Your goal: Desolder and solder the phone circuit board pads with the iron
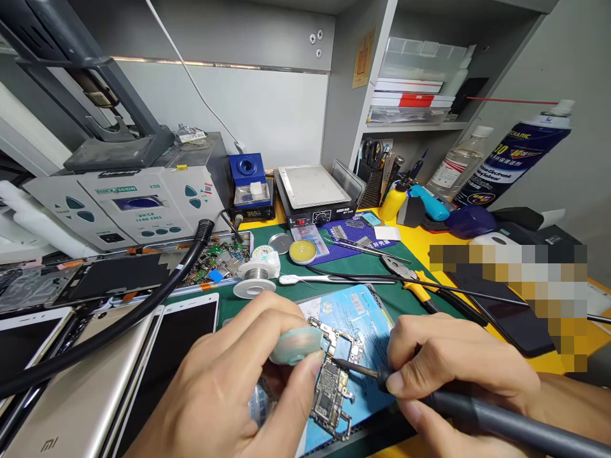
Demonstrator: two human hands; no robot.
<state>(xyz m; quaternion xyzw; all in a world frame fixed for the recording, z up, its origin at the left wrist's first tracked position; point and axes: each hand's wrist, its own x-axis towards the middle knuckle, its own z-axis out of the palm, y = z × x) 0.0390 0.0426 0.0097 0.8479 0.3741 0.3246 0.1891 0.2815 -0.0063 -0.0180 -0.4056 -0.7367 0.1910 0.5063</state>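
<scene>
My left hand [224, 375] pinches a pale teal desoldering wick reel [296, 346], coppery inside, between thumb and fingers. The reel's narrow end is at the upper part of a phone logic board [329, 389]. My right hand [458, 372] grips a soldering iron [470, 407] like a pen, its dark tip reaching the board beside the reel's end. Whether the tip touches the board or the wick, I cannot tell. Beneath the board lies a light blue printed packet [370, 346]. A clear, blue-marked item below my left hand is mostly hidden.
Behind my hands are a solder wire spool [258, 280], a yellow flux tin [302, 252] and yellow-handled pliers [415, 283]. Phones [184, 369] lie at left under a thick black hose [157, 296]. A rework station [138, 203] and hot plate [315, 187] stand farther back.
</scene>
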